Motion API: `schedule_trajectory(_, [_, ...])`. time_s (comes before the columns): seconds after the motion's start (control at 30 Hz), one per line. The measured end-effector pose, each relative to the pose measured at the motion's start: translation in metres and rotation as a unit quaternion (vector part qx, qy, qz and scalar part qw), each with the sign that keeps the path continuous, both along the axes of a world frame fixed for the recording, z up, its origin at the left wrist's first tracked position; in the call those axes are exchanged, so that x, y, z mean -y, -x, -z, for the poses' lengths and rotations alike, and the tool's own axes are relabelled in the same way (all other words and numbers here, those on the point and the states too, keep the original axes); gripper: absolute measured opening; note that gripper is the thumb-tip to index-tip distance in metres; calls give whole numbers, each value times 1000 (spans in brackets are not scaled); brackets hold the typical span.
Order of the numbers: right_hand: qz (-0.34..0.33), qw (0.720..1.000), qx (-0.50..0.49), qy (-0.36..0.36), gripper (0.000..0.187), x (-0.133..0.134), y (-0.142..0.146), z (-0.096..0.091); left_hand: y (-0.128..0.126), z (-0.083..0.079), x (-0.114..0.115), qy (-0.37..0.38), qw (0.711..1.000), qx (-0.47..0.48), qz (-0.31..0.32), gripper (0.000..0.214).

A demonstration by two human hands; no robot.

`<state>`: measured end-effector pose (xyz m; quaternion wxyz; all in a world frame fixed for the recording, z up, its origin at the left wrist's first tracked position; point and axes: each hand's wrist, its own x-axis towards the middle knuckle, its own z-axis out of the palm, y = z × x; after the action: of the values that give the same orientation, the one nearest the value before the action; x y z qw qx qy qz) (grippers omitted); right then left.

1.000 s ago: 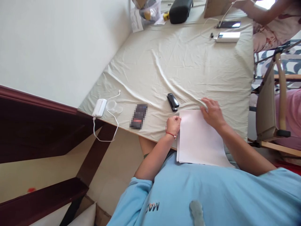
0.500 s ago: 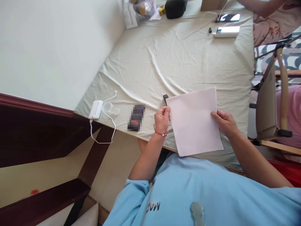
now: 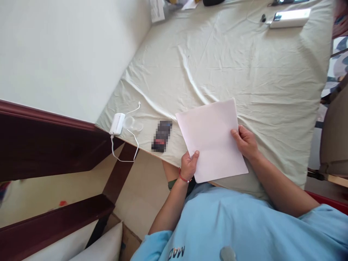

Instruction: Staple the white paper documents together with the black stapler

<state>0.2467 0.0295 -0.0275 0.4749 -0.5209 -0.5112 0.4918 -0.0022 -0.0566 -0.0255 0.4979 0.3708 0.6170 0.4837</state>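
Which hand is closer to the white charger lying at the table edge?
Left. The left hand grips the paper stack's near-left edge, on the white charger's side; the right hand holds the stack's right edge, farther away.

Blurred patch: a small dark object (image 3: 162, 136) lay pixelated just left of the paper stack (image 3: 212, 139); its identity could not be told.
Behind the paper stack: the tablecloth (image 3: 244, 72) under it was covered.
Top edge, far beyond the paper stack: a black case (image 3: 213, 2) and a white leaflet (image 3: 157, 10) were cut off.
Left hand (image 3: 189, 166): fingers were hidden beneath the paper stack, thumb on top.
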Motion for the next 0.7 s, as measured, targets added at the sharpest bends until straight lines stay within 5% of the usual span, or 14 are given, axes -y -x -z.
schedule_trajectory(0.3, [26,994,-91,60,39,-4,-7,7,-7,4,-6,-19,997,-11,-70,49])
schedule_trajectory(0.4, [32,997,-53,53,36,-2,-11,5,-7,3,-6,-30,995,2,-97,54])
schedule_trajectory(0.57, [71,986,143,-49,39,0,-20,1,-8,-1,-9,-13,996,-16,-82,54])
schedule_trajectory(0.7, [163,985,55,-25,32,-7,-24,5,-7,3,-9,-28,996,-50,-71,52])
